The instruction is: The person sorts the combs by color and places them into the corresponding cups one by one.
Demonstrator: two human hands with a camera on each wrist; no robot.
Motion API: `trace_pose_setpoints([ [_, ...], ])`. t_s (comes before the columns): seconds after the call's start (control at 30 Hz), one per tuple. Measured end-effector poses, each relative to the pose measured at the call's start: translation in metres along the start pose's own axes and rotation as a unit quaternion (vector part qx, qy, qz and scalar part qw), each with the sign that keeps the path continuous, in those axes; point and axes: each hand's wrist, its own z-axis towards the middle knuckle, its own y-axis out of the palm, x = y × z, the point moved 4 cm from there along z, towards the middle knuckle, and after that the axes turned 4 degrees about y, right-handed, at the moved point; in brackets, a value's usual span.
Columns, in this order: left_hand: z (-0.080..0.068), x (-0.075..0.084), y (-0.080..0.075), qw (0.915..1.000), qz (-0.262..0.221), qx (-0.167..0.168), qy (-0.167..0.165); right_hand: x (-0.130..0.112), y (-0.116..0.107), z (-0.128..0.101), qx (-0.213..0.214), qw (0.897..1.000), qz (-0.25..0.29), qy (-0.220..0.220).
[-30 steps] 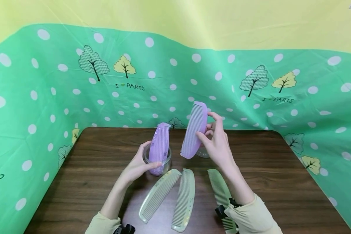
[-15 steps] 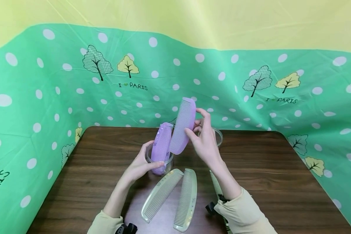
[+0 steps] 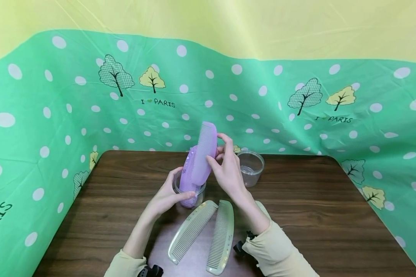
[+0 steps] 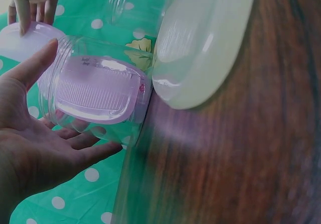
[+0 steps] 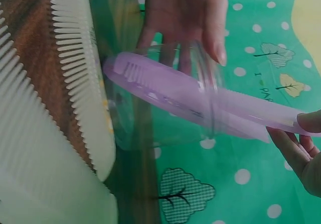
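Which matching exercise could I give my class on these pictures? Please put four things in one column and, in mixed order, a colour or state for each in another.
Column one:
1. Left hand
2. Right hand
3. Table
4. Backdrop cloth

Column two:
A. Brown, with wood grain
B. Pinches a purple comb
C. Green and yellow, with pale dots
D. Holds a clear jar

Right pairs: 1-D, 2-B, 3-A, 4-C

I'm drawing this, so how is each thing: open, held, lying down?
Left hand, gripping near jar
Right hand, pinching upper purple comb
Upper purple comb, tilted, held
Lower purple comb, tilted in near jar
Near jar, lidless
Far jar, upright, lidless
Left green comb, lying down
Middle green comb, lying down
Rightmost green comb, mostly hidden
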Motion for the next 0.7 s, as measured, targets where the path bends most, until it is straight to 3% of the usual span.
trace_pose_setpoints([
  [0.7,0.002,-0.002,0.0,1.0,0.001,0.0,0.007,0.02,0.027,-0.007,-0.039,0.998,-0.038,0.028],
])
